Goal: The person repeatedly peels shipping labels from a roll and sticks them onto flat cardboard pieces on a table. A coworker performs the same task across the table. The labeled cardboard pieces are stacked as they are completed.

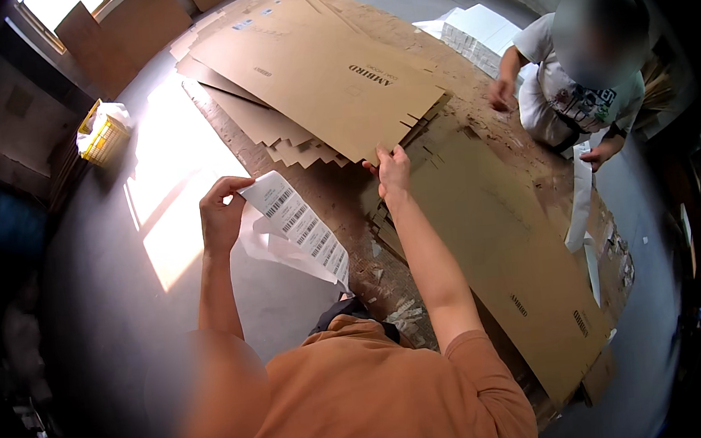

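Note:
My left hand [224,212] is closed on the top corner of a white sheet of barcode labels [300,223], which hangs down beside the table edge with its lower part curling. Ahead and to the right, my right hand [391,170] pinches the near edge of a brown flattened cardboard box [315,78]. That box lies on top of a fanned stack of similar ones. Under my right forearm a second stack of flattened cardboard boxes [483,233] stretches toward the near right.
A worn wooden table [510,157] carries both stacks, with paper scraps along its edges. Across it a person [582,69] holds a white paper strip [581,201]. Behind lies a white paper stack [480,36]. A yellow basket [104,139] stands on the floor at left.

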Available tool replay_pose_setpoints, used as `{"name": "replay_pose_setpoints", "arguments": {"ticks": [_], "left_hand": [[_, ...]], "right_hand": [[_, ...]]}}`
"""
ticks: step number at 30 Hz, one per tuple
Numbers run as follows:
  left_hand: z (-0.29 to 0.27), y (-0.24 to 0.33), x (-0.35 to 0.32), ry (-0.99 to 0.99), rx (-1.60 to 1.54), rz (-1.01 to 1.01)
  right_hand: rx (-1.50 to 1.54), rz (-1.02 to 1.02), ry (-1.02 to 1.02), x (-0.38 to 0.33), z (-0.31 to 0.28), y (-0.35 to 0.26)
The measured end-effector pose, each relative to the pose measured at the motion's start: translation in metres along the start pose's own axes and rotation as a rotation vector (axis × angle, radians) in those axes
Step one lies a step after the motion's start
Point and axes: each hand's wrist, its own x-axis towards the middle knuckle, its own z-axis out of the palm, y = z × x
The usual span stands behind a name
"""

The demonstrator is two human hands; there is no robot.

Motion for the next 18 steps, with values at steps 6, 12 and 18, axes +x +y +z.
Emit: {"name": "replay_pose_setpoints", "arguments": {"ticks": [6, 12, 18], "left_hand": [[0.012, 0.007, 0.013, -0.02, -0.163, -0.102], [0.067, 0.043, 0.055, -0.222, -0.428, -0.087], [0.154, 0.085, 0.075, -0.617, -0.451, 0.06]], "right_hand": [[-0.185, 0.24, -0.201, 0.027, 0.011, 0.015], [-0.396, -0.304, -0.407, -0.049, -0.009, -0.059], [-0.538, -0.623, -0.254, -0.106, -0.032, -0.139]]}}
